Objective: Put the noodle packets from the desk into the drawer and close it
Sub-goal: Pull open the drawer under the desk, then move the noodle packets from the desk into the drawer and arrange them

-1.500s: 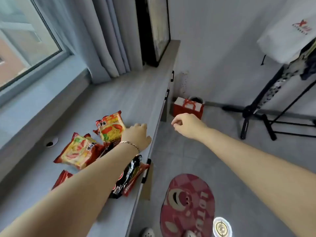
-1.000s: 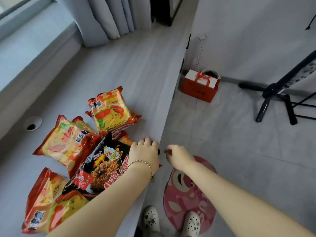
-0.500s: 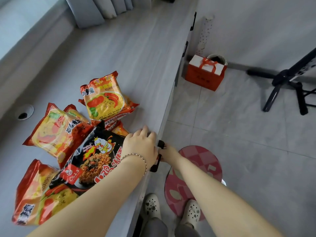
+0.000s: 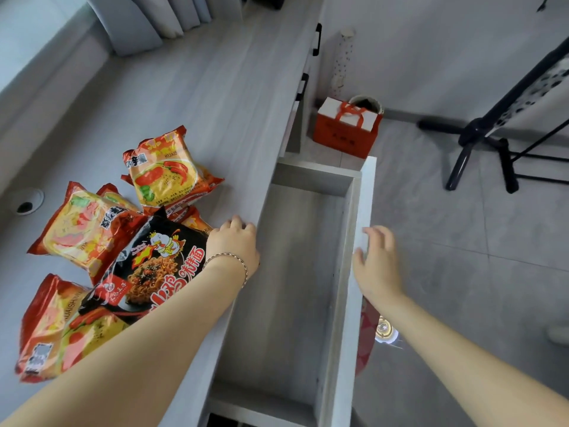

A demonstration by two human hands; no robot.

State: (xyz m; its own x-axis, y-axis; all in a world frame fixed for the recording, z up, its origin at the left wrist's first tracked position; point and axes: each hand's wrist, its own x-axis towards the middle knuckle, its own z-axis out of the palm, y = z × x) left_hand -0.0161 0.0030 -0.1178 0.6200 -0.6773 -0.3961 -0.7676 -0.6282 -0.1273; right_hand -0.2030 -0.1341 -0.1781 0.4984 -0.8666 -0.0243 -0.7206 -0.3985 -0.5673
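Note:
Several noodle packets lie in a loose pile on the grey desk: a black packet, an orange-yellow packet behind it, and further orange ones to the left. The drawer stands pulled out and holds nothing. My left hand rests on the desk edge beside the black packet, fingers loosely curled, holding nothing. My right hand lies flat against the drawer's white front panel, fingers spread over its top edge.
A red gift bag stands on the floor past the drawer. A black stand occupies the floor at right. A pink round mat shows below the drawer front. Curtains hang at the desk's far end; a cable hole sits at left.
The drawer has been pulled out from shut to wide open. My right hand moved from the handle under the desk edge to the drawer front. My left hand stayed on the desk edge.

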